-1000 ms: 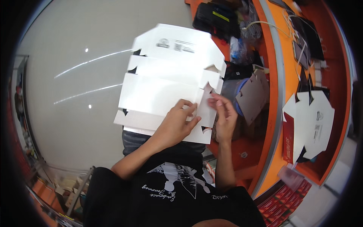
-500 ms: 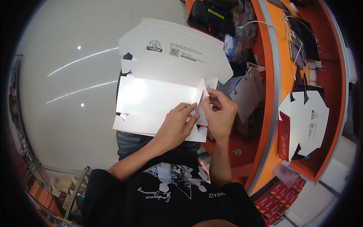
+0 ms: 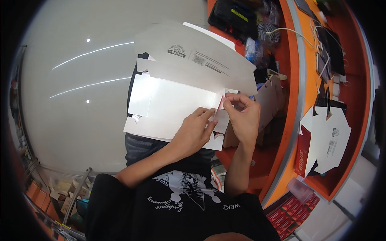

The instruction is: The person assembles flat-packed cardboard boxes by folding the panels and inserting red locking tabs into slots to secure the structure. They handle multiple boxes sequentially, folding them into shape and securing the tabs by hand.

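Much of the scene is bent and darkened toward the rim of the head view, so the items at the far lower left point(image 3: 52, 193) can only be read as small orange and tan boxes beside a metal rail. The lower edge of the flat white cardboard box blank point(image 3: 177, 108) is covered by the left hand point(image 3: 193, 134), and its right side flap point(image 3: 221, 116) is partly hidden behind both hands. What lies under the blank cannot be made out, apart from dark trousers point(image 3: 138, 146) seen below its lower edge. The black bag point(image 3: 233, 16) at the top is cut off by the frame, and the items around it are too cluttered to name.

The blank is held in the air over the lap, left of the orange surface point(image 3: 297, 92). It is white and glossy, unfolded, with notched tabs along its left edge and a small dark printed mark on the upper panel. A thin red edge is shown at the flap.

The left hand is laid flat on the lower right part of the blank, fingers pressed against it. The grip of the right hand point(image 3: 241, 116) is closed on the side flap, thumb and fingertips pinched together at its top.

A second white blank point(image 3: 327, 138) is lying apart on the orange surface, beside a red carton point(image 3: 302, 154).
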A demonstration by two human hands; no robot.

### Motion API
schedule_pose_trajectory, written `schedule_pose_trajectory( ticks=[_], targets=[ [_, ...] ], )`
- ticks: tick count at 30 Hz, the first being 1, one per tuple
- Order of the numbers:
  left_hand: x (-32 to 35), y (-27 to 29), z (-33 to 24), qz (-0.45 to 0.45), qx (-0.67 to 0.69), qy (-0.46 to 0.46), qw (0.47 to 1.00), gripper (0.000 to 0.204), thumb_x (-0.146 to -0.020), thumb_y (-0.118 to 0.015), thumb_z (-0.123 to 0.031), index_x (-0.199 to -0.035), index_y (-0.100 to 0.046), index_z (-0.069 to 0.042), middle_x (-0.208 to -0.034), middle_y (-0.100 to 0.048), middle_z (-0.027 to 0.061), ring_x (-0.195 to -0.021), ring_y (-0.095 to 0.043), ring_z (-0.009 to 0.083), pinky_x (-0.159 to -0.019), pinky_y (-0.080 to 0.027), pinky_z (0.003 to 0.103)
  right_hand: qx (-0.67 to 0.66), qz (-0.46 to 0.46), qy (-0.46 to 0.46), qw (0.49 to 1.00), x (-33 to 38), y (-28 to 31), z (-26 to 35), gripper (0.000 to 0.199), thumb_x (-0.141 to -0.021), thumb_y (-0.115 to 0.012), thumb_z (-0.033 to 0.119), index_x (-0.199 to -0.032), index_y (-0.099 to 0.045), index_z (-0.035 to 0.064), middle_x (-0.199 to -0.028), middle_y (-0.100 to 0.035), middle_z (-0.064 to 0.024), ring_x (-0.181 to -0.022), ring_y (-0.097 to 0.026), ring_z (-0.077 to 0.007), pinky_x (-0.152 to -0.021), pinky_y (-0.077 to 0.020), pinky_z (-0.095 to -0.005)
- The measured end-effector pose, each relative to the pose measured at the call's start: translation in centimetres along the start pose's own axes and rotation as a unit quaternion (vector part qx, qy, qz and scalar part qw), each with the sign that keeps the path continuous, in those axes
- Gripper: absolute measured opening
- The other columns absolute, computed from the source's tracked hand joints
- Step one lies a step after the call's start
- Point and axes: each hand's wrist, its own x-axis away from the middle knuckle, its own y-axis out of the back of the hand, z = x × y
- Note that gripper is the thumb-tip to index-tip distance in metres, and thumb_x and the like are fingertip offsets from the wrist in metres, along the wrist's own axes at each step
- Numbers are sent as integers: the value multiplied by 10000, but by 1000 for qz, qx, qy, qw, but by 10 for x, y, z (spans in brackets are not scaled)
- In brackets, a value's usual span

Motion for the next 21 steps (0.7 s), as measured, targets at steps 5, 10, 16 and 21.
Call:
schedule_pose_trajectory(
  ticks=[5,10,16,21],
  targets=[
    [-1,0,-1,10,-23,-1,1000,380,-1041,-616,-139,-1349,-608,82,-1248,-644,245,-1025,-724,364,-840,-623,416,-32,-14,-17,999,-5,-3,-11,198,-866,-757,84,-965,-766,-87,-974,-792,-151,-854,-753,-181,-757,-581,-299],
    [-1,-5,4,-6,-33,-26,999,389,-1035,-612,-136,-1350,-599,92,-1201,-648,262,-970,-716,400,-829,-606,443,-6,0,-8,1000,-15,-2,-1,162,-885,-751,43,-976,-767,-90,-960,-767,-124,-854,-733,-165,-769,-597,-288],
    [-2,-7,7,-20,-44,-47,998,422,-1018,-610,-111,-1373,-566,112,-1162,-643,298,-894,-710,441,-811,-570,490,17,-12,56,998,0,-6,0,111,-884,-738,21,-937,-762,-73,-977,-745,-118,-829,-726,-158,-680,-606,-279],
    [-1,-7,4,-5,-56,-44,997,460,-1029,-584,-107,-1427,-522,113,-1177,-631,306,-951,-699,453,-841,-561,501,19,-34,49,998,12,-13,12,78,-895,-713,-21,-938,-752,-74,-952,-712,-120,-790,-735,-175,-672,-645,-296]
  ],
)
